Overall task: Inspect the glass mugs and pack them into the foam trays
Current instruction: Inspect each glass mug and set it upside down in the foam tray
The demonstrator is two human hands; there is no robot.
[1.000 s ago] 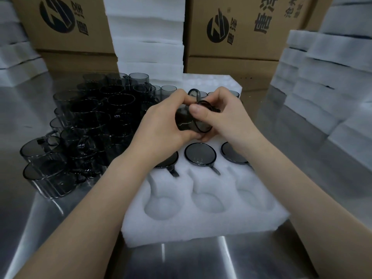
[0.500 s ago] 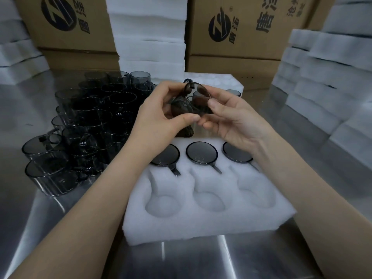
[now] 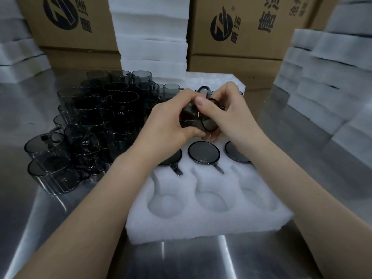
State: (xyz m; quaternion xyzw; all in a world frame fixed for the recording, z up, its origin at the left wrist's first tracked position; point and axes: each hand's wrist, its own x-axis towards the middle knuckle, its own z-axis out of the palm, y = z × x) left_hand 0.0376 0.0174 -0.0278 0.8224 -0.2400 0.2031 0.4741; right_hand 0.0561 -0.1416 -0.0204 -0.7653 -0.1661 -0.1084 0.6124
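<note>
A smoky grey glass mug [image 3: 193, 118] lies on its side above the white foam tray [image 3: 209, 222], handle pointing up and away. My left hand [image 3: 169, 121] grips its base end. My right hand [image 3: 229, 111] grips its rim end, thumb across the top. Three mugs sit in the tray's middle row, the centre one [image 3: 203, 152] fully visible. The three nearest pockets [image 3: 211, 202] hold nothing. A dense cluster of loose mugs [image 3: 96, 121] stands on the steel table to the left.
Stacks of white foam trays stand at the back centre [image 3: 151, 37], far left [image 3: 18, 53] and right [image 3: 330, 81]. Printed cardboard boxes [image 3: 241, 27] line the back. The steel table's surface [image 3: 201, 258] shows in front of the tray.
The mug came down from its raised, tilted position to lie lower over the tray, and both hands closed round it again, much as a second ago.
</note>
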